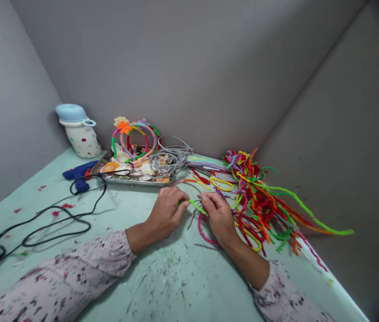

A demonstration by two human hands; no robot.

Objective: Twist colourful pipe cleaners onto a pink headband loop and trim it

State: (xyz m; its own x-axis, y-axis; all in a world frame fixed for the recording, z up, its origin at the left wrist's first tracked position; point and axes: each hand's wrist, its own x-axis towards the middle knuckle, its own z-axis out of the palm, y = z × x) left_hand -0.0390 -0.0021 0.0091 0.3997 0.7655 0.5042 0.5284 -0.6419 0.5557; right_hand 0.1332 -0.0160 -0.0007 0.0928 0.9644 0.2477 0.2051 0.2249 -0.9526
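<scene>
Green pipe cleaner (196, 206) observed mid-scene, above table (162, 281). We note left hand (168, 209) pinching it, thumb against fingers; right hand (219, 218) gripping it farther right, fingertips closed. Far left: metal tray (136, 182) bearing wire coil (167, 162), blue glue gun (79, 172) beside. Right: tangled heap (256, 192).

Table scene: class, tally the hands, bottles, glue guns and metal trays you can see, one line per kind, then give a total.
Hands: 2 (left hand, right hand)
Bottle: 1
Glue gun: 1
Metal tray: 1
Total: 5
</scene>
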